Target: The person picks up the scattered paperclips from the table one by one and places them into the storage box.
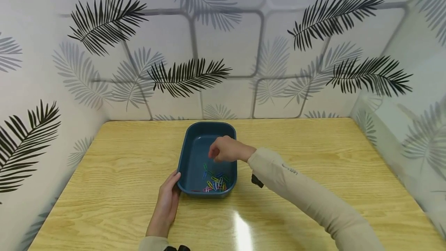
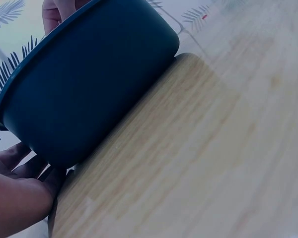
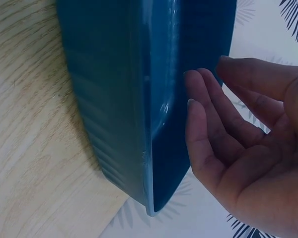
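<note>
A dark blue tray (image 1: 183, 154) stands on the wooden table (image 1: 313, 154), with several coloured paper clips (image 1: 214, 182) lying in its near end. My left hand (image 1: 168, 200) lies on the table against the tray's near left corner, thumb at the rim, fingers straight along the outer wall (image 2: 89, 84). In the left wrist view that hand (image 2: 15, 193) sits low beside the tray's base. My right hand (image 1: 223, 150) hovers over the tray's middle, above the clips. In the right wrist view its fingers (image 3: 208, 124) are relaxed by the tray's inner wall (image 3: 198, 39), and the palm holds nothing.
Leaf-patterned walls (image 1: 223, 49) close in the table at the back and on both sides. Bare wood (image 1: 122, 158) lies to the left and right of the tray and in front of it. A black wrist mount (image 1: 257, 181) hangs under my right forearm.
</note>
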Motion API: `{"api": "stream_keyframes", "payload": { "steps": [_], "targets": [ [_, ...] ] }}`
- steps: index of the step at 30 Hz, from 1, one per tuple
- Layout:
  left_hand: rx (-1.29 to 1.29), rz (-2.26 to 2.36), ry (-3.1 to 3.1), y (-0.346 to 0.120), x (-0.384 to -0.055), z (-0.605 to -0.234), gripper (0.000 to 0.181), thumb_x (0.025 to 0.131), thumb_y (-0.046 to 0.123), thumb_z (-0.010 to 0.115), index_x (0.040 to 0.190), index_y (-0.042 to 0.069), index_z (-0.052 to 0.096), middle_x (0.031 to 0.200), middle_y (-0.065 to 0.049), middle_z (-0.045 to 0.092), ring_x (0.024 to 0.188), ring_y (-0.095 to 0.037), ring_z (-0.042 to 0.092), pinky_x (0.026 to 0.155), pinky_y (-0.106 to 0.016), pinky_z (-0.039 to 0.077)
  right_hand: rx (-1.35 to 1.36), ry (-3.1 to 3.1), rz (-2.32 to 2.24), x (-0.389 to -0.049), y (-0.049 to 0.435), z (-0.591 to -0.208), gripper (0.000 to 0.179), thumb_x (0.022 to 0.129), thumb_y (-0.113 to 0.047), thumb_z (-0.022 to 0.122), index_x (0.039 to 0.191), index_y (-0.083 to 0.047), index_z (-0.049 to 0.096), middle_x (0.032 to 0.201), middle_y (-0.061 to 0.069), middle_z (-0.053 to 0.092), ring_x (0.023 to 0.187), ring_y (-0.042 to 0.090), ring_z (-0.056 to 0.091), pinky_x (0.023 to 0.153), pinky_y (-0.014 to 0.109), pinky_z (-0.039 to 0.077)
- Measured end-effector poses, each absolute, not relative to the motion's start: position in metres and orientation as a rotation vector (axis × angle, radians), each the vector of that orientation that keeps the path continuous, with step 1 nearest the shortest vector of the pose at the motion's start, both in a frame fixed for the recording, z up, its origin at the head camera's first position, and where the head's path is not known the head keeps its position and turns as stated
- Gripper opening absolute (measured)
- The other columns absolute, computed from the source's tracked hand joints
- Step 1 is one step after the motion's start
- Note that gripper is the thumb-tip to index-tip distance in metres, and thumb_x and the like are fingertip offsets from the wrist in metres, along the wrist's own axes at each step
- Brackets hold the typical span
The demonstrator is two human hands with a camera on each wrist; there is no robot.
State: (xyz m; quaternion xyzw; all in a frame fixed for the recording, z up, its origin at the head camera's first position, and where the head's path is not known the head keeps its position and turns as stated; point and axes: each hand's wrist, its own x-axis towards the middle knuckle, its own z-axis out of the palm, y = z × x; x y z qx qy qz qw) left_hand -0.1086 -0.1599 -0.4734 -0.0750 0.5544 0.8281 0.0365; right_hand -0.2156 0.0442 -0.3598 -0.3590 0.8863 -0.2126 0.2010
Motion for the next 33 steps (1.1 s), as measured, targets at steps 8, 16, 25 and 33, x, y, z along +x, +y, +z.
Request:
{"api": "stream_keyframes", "payload": {
  "steps": [8,16,25,33],
  "targets": [
    [-0.227,2.546,1.703,-0.160,-0.108,-0.474,0.058,0.105,0.023,0.040,0.148,-0.011,0.022,0.153,-0.026,0.021,0.141,-0.029,0.020,0.116,-0.040,0.013,-1.022,2.471,-0.578,-0.219,0.051,-0.363,0.018,0.089,-0.006,0.069,0.106,-0.002,0.072,0.098,0.004,0.070,0.090,0.016,0.064,0.079,0.027,0.052],
    [-0.232,2.545,1.700,-0.160,-0.108,-0.473,0.059,0.105,0.024,0.041,0.148,-0.011,0.021,0.153,-0.026,0.021,0.141,-0.030,0.020,0.116,-0.040,0.013,-0.910,2.409,-0.884,-0.223,0.086,-0.360,0.022,0.093,-0.011,0.065,0.113,-0.002,0.068,0.099,0.002,0.068,0.087,0.014,0.063,0.077,0.030,0.053],
    [-0.229,2.544,1.704,-0.158,-0.108,-0.472,0.058,0.105,0.023,0.041,0.148,-0.011,0.022,0.153,-0.026,0.021,0.141,-0.030,0.020,0.116,-0.040,0.013,-0.603,2.404,-1.344,-0.225,0.139,-0.355,0.026,0.096,-0.013,0.062,0.117,0.002,0.064,0.107,0.017,0.067,0.096,0.030,0.063,0.082,0.039,0.053],
    [-0.258,2.540,1.700,-0.159,-0.108,-0.472,0.058,0.105,0.023,0.041,0.148,-0.011,0.021,0.153,-0.026,0.021,0.141,-0.030,0.020,0.116,-0.040,0.014,-0.387,2.492,-1.408,-0.237,0.192,-0.374,0.031,0.098,-0.013,0.058,0.122,0.007,0.059,0.114,0.022,0.064,0.101,0.032,0.062,0.084,0.038,0.052]
  ]
}}
